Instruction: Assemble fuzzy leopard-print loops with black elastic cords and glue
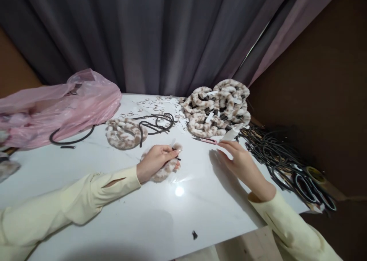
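My left hand (156,159) lies on the white table (177,215) with its fingers closed around a furry leopard-print headband (166,169) with a small black end showing at my fingertips. My right hand (239,159) reaches toward the right side of the table, fingers pinching a white paper tag (229,135) next to a small pink tool (208,140). A single furry headband (124,132) lies further back on the left, beside a few bare black headbands (156,123).
A heap of furry headbands with white tags (219,106) sits at the back right. Many bare black headbands (281,157) lie off the table's right edge. A pink plastic bag (57,106) fills the left. Small paper scraps (151,104) are scattered near the grey curtain (149,35).
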The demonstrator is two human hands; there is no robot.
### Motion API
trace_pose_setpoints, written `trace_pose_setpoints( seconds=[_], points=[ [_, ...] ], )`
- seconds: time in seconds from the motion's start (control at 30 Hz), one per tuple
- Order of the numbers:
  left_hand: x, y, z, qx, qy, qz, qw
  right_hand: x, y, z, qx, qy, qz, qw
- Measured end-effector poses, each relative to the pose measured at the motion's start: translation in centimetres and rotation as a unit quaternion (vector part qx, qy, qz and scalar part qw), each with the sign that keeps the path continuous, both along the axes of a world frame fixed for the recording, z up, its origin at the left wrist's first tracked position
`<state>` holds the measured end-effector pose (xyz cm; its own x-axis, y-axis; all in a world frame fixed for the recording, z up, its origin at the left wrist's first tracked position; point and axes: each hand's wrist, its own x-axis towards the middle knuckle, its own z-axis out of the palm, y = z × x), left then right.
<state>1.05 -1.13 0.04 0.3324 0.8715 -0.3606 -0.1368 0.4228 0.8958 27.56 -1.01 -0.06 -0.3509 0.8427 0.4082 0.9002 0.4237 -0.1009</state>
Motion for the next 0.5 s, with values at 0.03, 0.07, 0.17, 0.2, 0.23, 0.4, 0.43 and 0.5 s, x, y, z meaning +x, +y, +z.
trace_pose_setpoints(
  seconds=[0.03,0.07,0.17,0.2,0.23,0.4,0.43,0.5],
  points=[
    [0.0,0.0,0.0,-0.001,-0.003,-0.002,1.0,-0.8,0.5,0.1,-0.03,-0.043,0.016,0.999],
    [0.0,0.0,0.0,-0.002,-0.007,-0.004,1.0,-1.5,1.3,0.1,-0.061,-0.086,0.026,0.994],
    [-0.1,0.0,-0.1,-0.002,-0.019,-0.008,1.0,-2.8,4.0,-0.1,-0.114,-0.152,0.041,0.981],
    [-0.1,0.0,-0.2,-0.001,-0.025,-0.009,1.0,-3.1,4.7,-0.1,-0.119,-0.154,0.044,0.98],
    [-0.1,0.0,-0.2,-0.001,-0.032,-0.01,0.999,-3.2,5.3,-0.1,-0.121,-0.149,0.045,0.98],
    [-0.6,0.6,-0.1,0.033,-0.02,0.039,0.998,-3.6,6.4,1.1,-0.146,-0.088,0.046,0.984],
    [-0.8,0.9,0.0,0.048,-0.014,0.057,0.997,-3.6,6.3,1.5,-0.157,-0.07,0.051,0.984],
    [-1.2,1.2,0.5,0.069,-0.012,0.086,0.994,-3.6,6.1,2.5,-0.184,-0.037,0.068,0.98]
  ],
)
